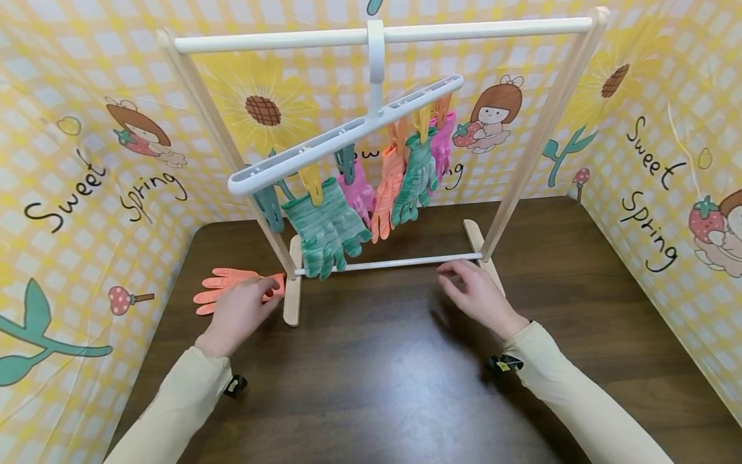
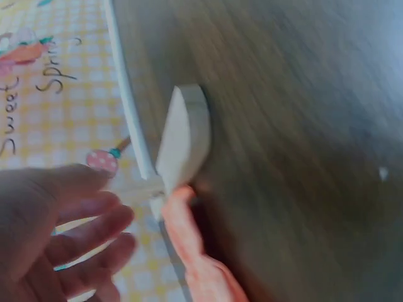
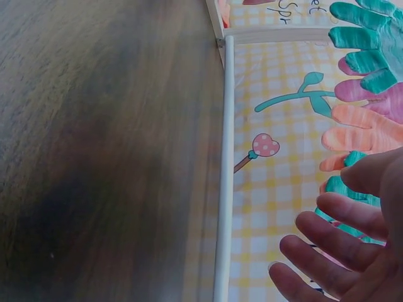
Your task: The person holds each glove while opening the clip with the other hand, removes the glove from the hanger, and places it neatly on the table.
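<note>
Checked yellow walls [image 1: 75, 248] — sunflower prints [image 1: 263, 111], dark brown tabletop [image 1: 585, 303], glare [image 1: 400, 399]

The tabletop [image 1: 377, 386] has a dark brown colour with wood grain, and a pale shine is visible at its front middle. A rack [image 1: 278, 42] stands on it with two light wooden feet, the left foot [image 1: 292, 304] and the right foot [image 1: 473, 233], well apart. Just beside the left foot lies an orange glove [image 1: 228, 282], its fingers pointing to the left.
</note>
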Motion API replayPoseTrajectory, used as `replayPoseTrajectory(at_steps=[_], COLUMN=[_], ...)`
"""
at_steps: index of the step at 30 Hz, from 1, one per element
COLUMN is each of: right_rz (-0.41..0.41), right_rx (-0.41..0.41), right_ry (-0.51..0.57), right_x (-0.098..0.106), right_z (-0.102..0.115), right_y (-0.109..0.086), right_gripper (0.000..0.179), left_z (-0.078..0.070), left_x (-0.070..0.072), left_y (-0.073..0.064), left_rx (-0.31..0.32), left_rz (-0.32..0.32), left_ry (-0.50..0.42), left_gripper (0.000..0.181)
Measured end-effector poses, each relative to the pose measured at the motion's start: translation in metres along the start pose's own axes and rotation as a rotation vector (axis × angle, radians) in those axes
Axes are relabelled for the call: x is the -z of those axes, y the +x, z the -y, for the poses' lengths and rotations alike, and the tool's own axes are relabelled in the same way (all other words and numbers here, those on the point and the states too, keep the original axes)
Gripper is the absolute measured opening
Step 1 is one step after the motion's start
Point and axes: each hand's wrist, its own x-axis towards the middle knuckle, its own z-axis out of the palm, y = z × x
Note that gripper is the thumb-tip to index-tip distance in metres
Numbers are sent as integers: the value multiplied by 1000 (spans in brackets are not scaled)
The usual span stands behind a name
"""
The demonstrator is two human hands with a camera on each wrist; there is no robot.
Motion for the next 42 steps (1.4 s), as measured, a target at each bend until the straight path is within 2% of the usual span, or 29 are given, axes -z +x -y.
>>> replayPoseTrajectory(at_steps=[3, 6, 10, 14, 18, 22, 28, 33, 38, 42], right_rz=[-16, -32, -44, -50, -50, -49, -65, -70, -67, -67], right_rx=[14, 36, 61, 69, 66, 57, 62, 65, 85, 105], right_ry=[-3, -3, 10, 20, 23, 34, 38, 58, 104, 106], right_x=[1, 1, 2, 3, 3, 3, 4, 5, 7, 9], right_z=[2, 4, 8, 13, 18, 22, 30, 38, 45, 51], right_y=[1, 2, 4, 7, 10, 13, 19, 25, 31, 37], right_gripper=[14, 14, 14, 13, 13, 13, 15, 16, 16, 16], left_z=[-10, -19, -31, -40, -49, -58, -73, -84, -92, -97], left_x=[2, 5, 10, 13, 17, 21, 27, 32, 36, 38], left_y=[3, 7, 13, 19, 24, 29, 36, 40, 46, 50], left_rx=[1, 31, 51, 31, 4, -17, -37, 0, 45, 54], left_rz=[-58, -111, -220, -333, -393, -424, -467, -451, -419, -418], left_ry=[-28, -83, -177, -284, -406, -504, -595, -689, -809, -861], left_gripper=[7, 8, 11, 18, 21, 24, 31, 28, 32, 31])
